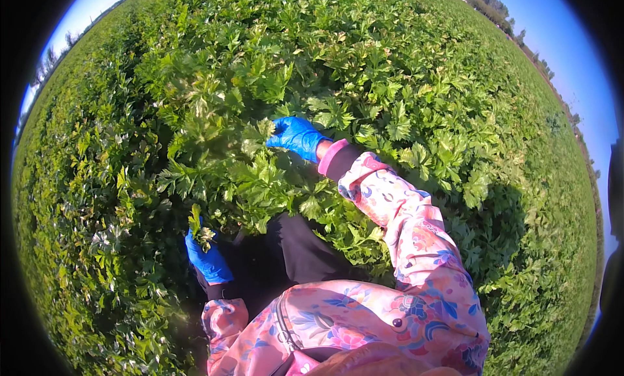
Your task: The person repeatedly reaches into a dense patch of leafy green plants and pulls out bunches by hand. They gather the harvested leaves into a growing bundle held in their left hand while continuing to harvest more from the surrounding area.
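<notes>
My right hand (pixel 295 136), in a blue disposable glove, reaches out over the green, celery-like plants (pixel 263 176). Its thumb and fingers pinch a lobed leaf (pixel 257 137) at the top of the foliage; the leaf's stalk is hidden. Lower and to the left, my left hand (pixel 207 259) wears a matching glove and is held by my leg. A small bunch of picked leaves (pixel 201 232), partly yellowed, sticks up out of its curled fingers. The ends of those stems are hidden inside the hand.
Dense foliage (pixel 438 108) surrounds me and reaches to the horizon on both sides. My dark trousers (pixel 307 251) stand among the leaves, below my pink floral jacket (pixel 351 317). A dark shadow (pixel 497 220) falls across the plants at the right. Trees (pixel 487 5) line the far edge.
</notes>
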`<state>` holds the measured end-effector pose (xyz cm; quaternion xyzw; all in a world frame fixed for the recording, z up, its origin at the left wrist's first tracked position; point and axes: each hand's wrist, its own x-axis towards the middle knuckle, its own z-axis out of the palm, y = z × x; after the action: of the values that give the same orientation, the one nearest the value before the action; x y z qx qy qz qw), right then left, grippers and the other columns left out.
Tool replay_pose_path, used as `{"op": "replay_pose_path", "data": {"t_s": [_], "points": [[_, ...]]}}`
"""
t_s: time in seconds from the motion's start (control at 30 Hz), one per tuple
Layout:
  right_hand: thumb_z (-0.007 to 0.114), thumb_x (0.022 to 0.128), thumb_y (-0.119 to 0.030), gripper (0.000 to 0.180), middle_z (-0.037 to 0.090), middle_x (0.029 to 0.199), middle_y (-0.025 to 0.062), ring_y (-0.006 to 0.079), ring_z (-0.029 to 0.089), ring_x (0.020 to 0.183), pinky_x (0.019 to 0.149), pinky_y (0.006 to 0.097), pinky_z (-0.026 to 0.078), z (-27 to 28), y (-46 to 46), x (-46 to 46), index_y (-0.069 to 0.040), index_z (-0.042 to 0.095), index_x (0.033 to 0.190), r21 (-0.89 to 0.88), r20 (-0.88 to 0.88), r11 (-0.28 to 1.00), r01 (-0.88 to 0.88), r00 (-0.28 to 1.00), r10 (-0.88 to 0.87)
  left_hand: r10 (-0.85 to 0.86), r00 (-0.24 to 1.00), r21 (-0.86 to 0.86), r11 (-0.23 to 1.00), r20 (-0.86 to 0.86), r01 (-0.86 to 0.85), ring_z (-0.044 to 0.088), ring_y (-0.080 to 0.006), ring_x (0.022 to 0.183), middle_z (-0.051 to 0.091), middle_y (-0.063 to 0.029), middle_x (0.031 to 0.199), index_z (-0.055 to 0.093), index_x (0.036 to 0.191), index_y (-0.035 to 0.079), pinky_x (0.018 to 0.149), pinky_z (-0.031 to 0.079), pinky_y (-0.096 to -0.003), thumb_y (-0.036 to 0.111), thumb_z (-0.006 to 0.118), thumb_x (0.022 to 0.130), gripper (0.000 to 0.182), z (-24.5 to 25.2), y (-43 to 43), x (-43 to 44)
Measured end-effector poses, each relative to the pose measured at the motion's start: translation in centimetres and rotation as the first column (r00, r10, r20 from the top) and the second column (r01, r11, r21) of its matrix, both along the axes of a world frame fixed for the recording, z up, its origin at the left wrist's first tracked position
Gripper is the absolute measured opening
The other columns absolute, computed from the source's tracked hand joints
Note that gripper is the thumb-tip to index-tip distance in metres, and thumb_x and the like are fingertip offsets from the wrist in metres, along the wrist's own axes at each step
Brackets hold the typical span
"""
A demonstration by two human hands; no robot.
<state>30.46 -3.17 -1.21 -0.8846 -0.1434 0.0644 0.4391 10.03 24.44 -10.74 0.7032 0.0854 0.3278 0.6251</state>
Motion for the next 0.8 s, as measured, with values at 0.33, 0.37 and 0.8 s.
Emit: {"op": "replay_pose_path", "data": {"t_s": [0.33,0.37,0.8], "points": [[0.065,0.074,-0.046,0.048,0.062,0.109,0.0158,0.0335,0.058,0.102,0.088,0.0406,0.046,1.2,1.0,-1.0,-0.009,0.064,0.105,-0.224,0.182,0.960,0.170,0.975,-0.130,-0.160,0.986,-0.420,0.893,0.040,0.162,0.055,-0.0135,0.082,0.060,-0.0058,0.098,0.057,0.111,0.002,0.074,0.046,-0.0264,0.027,0.047,0.094,0.032,0.1,0.0,0.1],[0.065,0.074,-0.046,0.048,0.063,0.108,0.0157,0.0338,0.058,0.101,0.087,0.0407,0.046,1.0,1.1,-0.9,-0.009,0.064,0.104,-0.173,0.145,0.968,0.184,0.976,-0.159,-0.109,0.994,-0.320,0.941,0.022,0.110,0.054,-0.0131,0.081,0.060,-0.0055,0.097,0.057,0.110,0.001,0.073,0.046,-0.0258,0.026,0.047,0.094,0.031,0.0,0.0,0.0],[0.076,0.072,-0.030,0.029,0.067,0.079,0.0044,0.0158,0.059,0.069,0.067,0.0313,0.047,-0.1,0.9,0.5,-0.007,0.068,0.089,0.199,0.045,0.973,0.121,0.990,-0.132,0.128,0.989,0.451,0.880,0.078,-0.149,0.055,-0.0106,0.078,0.058,-0.0013,0.088,0.059,0.104,0.002,0.070,0.047,-0.0234,0.004,0.047,0.093,0.016,-0.5,1.1,0.6]]}}
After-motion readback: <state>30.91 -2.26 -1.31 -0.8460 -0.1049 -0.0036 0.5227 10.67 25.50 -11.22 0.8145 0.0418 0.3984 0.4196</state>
